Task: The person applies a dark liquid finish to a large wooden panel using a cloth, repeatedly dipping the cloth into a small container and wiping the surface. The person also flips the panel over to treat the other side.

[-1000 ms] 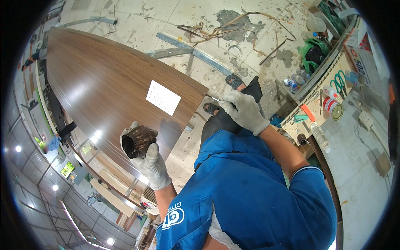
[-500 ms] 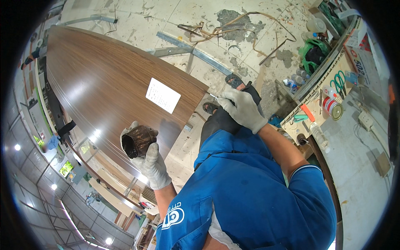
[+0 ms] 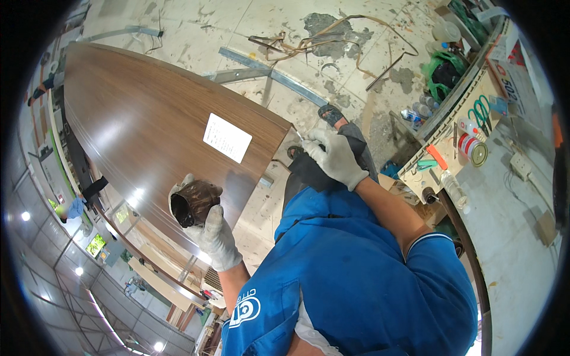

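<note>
My left hand (image 3: 218, 240), in a pale work glove, is wrapped round a brown-stained cup (image 3: 203, 200). The cup's mouth is tilted to the left, and its inside looks dark and wet. My gloved right hand (image 3: 337, 159) pinches a thin, light-coloured tool (image 3: 299, 136), most of it hidden by the fingers. The tool's tip is at the near right corner of a brown wood-grain panel (image 3: 142, 113); I cannot tell if it touches. On the panel lies a white printed sheet (image 3: 227, 137), between my two hands.
Metal stand bars (image 3: 297, 86) and tangled brown strips (image 3: 332, 37) lie on the stained floor beyond the panel. At right, a workbench (image 3: 504, 237) carries a red-and-white can (image 3: 473, 149), green scissors (image 3: 478, 110) and a clear bottle (image 3: 453, 188). A green bag (image 3: 444, 71) sits behind it.
My right hand and the tool have shifted slightly left and down along the panel's corner edge. The cup stays in my left hand. The whole view has moved a little.
</note>
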{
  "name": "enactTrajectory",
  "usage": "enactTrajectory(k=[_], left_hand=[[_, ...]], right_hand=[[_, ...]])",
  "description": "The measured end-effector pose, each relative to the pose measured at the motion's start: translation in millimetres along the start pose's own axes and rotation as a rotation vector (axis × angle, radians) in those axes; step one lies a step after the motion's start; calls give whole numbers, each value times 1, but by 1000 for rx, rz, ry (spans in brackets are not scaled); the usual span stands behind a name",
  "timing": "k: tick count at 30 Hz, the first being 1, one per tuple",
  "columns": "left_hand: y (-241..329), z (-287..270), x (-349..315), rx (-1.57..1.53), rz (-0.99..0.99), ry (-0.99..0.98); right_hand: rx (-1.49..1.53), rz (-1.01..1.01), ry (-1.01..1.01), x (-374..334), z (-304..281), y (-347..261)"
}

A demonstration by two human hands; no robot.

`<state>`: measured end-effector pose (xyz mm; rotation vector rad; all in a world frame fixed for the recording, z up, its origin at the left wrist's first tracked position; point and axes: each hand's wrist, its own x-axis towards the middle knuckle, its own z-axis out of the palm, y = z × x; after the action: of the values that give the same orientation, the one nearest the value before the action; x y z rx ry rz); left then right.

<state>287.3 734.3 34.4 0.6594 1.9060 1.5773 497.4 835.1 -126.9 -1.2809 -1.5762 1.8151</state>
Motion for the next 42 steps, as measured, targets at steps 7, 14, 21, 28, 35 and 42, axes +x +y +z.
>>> enactTrajectory(k=[7, 14, 21, 28, 35, 42], left_hand=[[0, 0, 2, 9, 15, -40], [-2, 0, 3, 3, 17, -42], [-2, -1, 2, -26, -12, -14], [0, -1, 0, -31, -28, 33], [-1, -4, -4, -15, -30, 57], [0, -3, -7, -2, -40, 82]], right_hand=[[130, 3, 123, -2, 21, 16], [30, 47, 96, 0, 3, 6], [-274, -390, 203, 0, -26, -3], [-466, -433, 64, 32, -61, -17], [-621, -576, -130, 60, -76, -32], [-698, -607, -200, 65, -71, -32]])
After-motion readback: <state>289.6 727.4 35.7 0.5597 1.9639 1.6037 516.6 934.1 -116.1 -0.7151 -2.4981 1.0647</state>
